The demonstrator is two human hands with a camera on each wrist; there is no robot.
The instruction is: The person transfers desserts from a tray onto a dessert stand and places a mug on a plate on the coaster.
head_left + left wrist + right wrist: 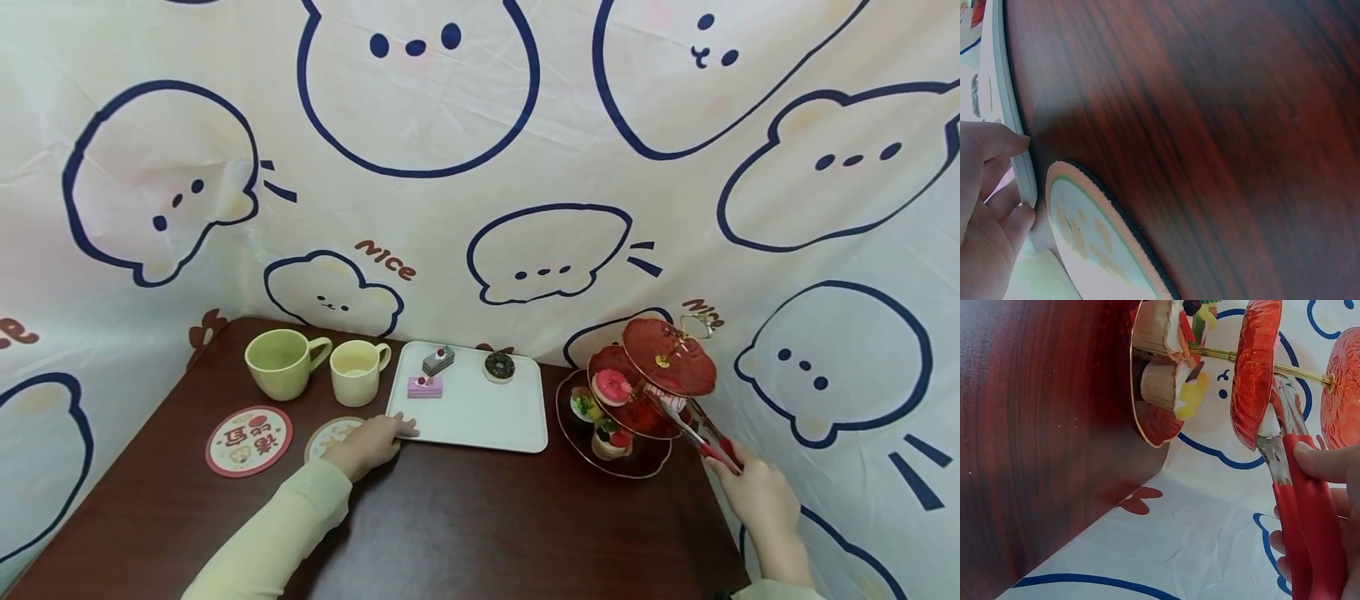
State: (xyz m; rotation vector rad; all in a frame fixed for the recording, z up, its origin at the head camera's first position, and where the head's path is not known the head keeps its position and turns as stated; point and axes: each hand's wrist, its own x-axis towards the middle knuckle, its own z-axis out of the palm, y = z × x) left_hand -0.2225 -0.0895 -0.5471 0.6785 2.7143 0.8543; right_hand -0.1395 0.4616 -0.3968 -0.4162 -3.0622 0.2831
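My left hand [372, 443] is at the near-left corner of a white tray [480, 423], thumb and fingers pinching its rim [1021, 165]. On the tray lie a purple cake slice [425, 388], a grey cake slice [438, 360] and a chocolate donut [498, 367]. My right hand [761, 492] grips metal tongs with red handles [1310, 519]. Their tips reach between the middle and top tiers of a red three-tier dessert stand [670, 354], at a pink-and-white striped sweet [666, 398], partly hidden. Beside it on the middle tier sits a pink donut [612, 387].
Fruit-topped cupcakes [611, 440] sit on the stand's bottom tier. Left of the tray stand a large green cup [279, 364] and a smaller cream cup [356, 372]. Two round coasters, one red-rimmed [249, 442], one tan [324, 435], lie in front. A patterned cloth hangs behind the dark wooden table [525, 525].
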